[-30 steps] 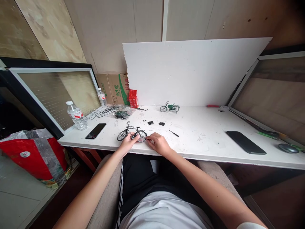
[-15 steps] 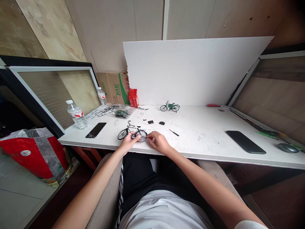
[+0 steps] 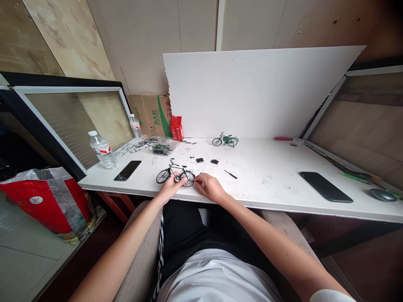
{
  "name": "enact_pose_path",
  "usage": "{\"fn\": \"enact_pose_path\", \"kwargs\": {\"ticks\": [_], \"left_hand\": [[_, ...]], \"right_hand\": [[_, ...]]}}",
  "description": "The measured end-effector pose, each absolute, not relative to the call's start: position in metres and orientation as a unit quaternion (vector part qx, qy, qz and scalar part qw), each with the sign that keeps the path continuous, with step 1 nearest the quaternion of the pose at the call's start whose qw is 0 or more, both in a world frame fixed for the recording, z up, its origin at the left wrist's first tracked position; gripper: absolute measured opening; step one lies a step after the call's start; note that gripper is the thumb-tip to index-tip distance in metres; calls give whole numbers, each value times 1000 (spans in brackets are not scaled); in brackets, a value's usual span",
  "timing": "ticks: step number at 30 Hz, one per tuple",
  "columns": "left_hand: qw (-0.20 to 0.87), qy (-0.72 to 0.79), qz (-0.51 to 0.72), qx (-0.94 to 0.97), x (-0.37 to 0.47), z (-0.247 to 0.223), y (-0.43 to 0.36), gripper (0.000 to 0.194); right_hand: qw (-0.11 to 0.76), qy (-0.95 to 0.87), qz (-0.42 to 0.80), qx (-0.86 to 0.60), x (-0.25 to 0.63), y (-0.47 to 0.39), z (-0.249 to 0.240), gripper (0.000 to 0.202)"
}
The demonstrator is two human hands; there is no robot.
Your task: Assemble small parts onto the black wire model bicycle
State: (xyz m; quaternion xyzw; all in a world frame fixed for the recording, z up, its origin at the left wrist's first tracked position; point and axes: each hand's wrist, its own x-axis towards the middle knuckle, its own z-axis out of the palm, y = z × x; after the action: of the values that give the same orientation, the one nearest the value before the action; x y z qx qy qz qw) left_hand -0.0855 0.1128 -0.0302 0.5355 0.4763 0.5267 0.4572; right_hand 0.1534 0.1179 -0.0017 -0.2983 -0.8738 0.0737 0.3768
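Observation:
A small black model bicycle (image 3: pixel 180 169) is upright at the near edge of the white table (image 3: pixel 270 176), its front wheel to the left. My left hand (image 3: pixel 170 188) is closed around its lower middle, by the pedals and rear wheel. At the back end of the rear wheel, my right hand (image 3: pixel 208 186) is pinched with thumb and forefinger together; a thin dark tip shows there, too small to name. Beyond the hands lie two small black blocks (image 3: pixel 200 160) and a slim black stick-like tool (image 3: pixel 231 174). A green model bicycle (image 3: pixel 225 139) stands farther back.
To the left are a phone (image 3: pixel 127 170), a water bottle (image 3: pixel 103 150), a plastic bag of parts (image 3: pixel 162 147) and black part frames (image 3: pixel 140 144). A red box (image 3: pixel 176 128) stands behind. A dark phone (image 3: pixel 325 186) and a mouse (image 3: pixel 382 194) lie on the right.
The camera view has shifted very slightly. Both hands keep their places on the black model bicycle, with no other visible difference.

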Motion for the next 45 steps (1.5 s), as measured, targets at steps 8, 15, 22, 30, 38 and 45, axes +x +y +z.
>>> {"fn": "enact_pose_path", "kwargs": {"ticks": [8,15,22,30,38,45], "left_hand": [[452,479,528,536,-85,-29,112,47],[480,474,525,519,-83,-24,108,48],[494,464,520,520,-86,-26,110,47],[502,451,536,507,-84,-25,110,47],[560,407,560,455,-79,-17,109,44],[554,388,555,484,-77,-12,109,44]], "right_hand": [[349,-890,14,-294,152,116,-2,14],[356,-885,17,-300,152,115,-1,16],[361,-886,28,-289,154,118,-3,23],[360,-887,54,-285,154,118,-3,24],[377,-875,43,-299,152,118,-3,22],[388,-869,36,-305,151,114,-2,25]]}}
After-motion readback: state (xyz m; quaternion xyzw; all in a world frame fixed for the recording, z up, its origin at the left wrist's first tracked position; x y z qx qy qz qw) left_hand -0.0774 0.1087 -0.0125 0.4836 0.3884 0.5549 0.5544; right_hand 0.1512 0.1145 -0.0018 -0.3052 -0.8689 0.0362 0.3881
